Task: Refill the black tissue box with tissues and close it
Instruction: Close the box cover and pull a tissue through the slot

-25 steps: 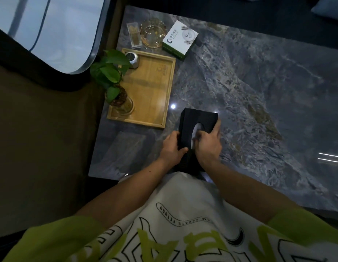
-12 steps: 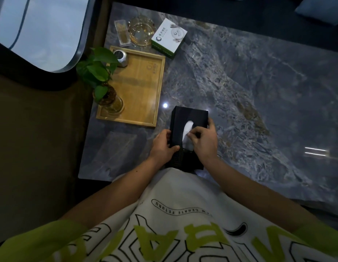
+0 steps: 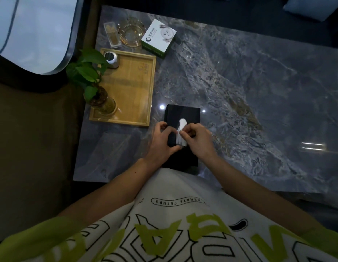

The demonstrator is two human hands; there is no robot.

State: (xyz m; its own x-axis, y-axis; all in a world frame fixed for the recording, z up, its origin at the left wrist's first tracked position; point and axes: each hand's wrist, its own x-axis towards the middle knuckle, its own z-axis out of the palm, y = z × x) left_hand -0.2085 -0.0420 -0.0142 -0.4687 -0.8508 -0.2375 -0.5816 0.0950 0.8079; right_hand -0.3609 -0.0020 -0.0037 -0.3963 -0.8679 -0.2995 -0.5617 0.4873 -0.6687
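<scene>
The black tissue box [image 3: 185, 114] lies flat on the grey marble table [image 3: 259, 103], near its front edge, lid on. A white tissue [image 3: 181, 132] sticks up out of the slot in its top. My right hand [image 3: 197, 141] pinches this tissue between thumb and fingers. My left hand [image 3: 161, 142] rests on the box's left side, fingers curled on its top and thumb touching the tissue's lower end. Both hands hide the box's near half.
A wooden tray [image 3: 130, 91] left of the box carries a potted plant [image 3: 92, 82] and a small metal cup [image 3: 111, 59]. Behind it stand a glass ashtray [image 3: 131, 34], a clear case [image 3: 112, 36] and a white-green carton [image 3: 158, 37]. A sofa lies to the left.
The white tissue has come further up out of the slot. My right hand went from lying over the opening to pinching the tissue; my left hand shifted further onto the top.
</scene>
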